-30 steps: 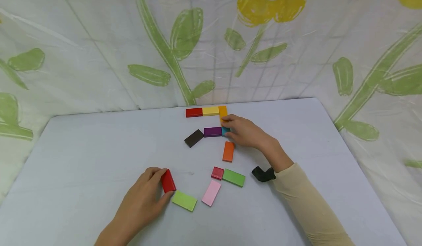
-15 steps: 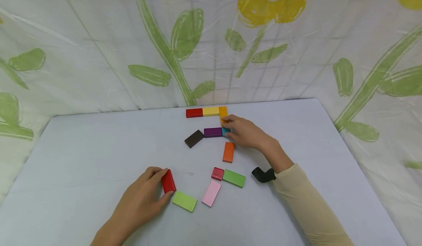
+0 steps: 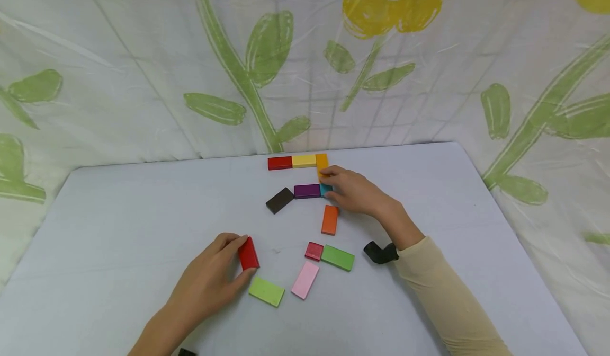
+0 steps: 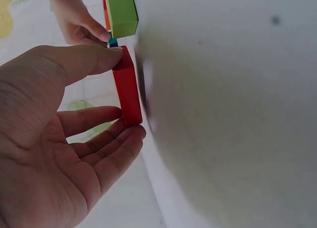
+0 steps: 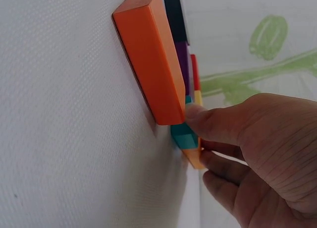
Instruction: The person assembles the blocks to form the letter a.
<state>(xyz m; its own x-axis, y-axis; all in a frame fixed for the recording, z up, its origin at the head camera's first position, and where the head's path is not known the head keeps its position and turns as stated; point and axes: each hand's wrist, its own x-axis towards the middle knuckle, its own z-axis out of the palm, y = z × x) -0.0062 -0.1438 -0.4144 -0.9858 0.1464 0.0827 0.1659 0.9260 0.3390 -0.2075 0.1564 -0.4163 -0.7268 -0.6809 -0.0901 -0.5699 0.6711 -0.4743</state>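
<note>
Left grip (image 3: 209, 282): clamped on the red block (image 3: 249, 254), thumb at one end, fingers (image 4: 116, 134) at the other. Right grip (image 3: 355, 193): clamped on the teal block (image 3: 326, 189), thumb at its near end, fingertips beside the amber block (image 3: 322, 162). Hold the red block by its ends only, with light and even pressure, so as not to twist it. Slide or lift without brushing the lime-green block (image 3: 266, 291) just beside it. Steady the teal block against the purple block (image 3: 307, 190) with small pushes, clear of the orange block (image 3: 330, 220) in front of it. Red block: glossy, rectangular, solid colour, raised on one long edge on the bench (image 3: 119, 213), in its near left part, well apart from the far row.
</note>
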